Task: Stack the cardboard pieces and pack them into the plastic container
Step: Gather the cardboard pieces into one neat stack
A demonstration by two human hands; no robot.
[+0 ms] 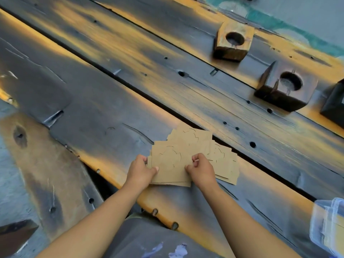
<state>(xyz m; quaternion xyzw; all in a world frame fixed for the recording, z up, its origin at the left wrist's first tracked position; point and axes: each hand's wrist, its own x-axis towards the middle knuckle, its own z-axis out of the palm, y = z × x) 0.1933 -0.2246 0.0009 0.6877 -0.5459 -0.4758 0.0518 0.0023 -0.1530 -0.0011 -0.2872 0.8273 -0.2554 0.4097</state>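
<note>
— Where are the cardboard pieces kept?
— They are spread near the workbench's front edge.
— How are they held?
— They are pinched by the left hand and right hand. The plastic container is seen far right.

Both hands, left hand and right hand, pinch cardboard pieces on wooden bench; plastic container at right edge, contents blurry, maybe cardboard.

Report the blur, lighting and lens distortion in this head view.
Head view: the far planks are smeared by motion blur; the cardboard pieces and both hands, left and right, stay fairly sharp; patchy warm light streaks the wood; wide-angle lens tilts the boards; the plastic container is cut by the right edge.
</note>
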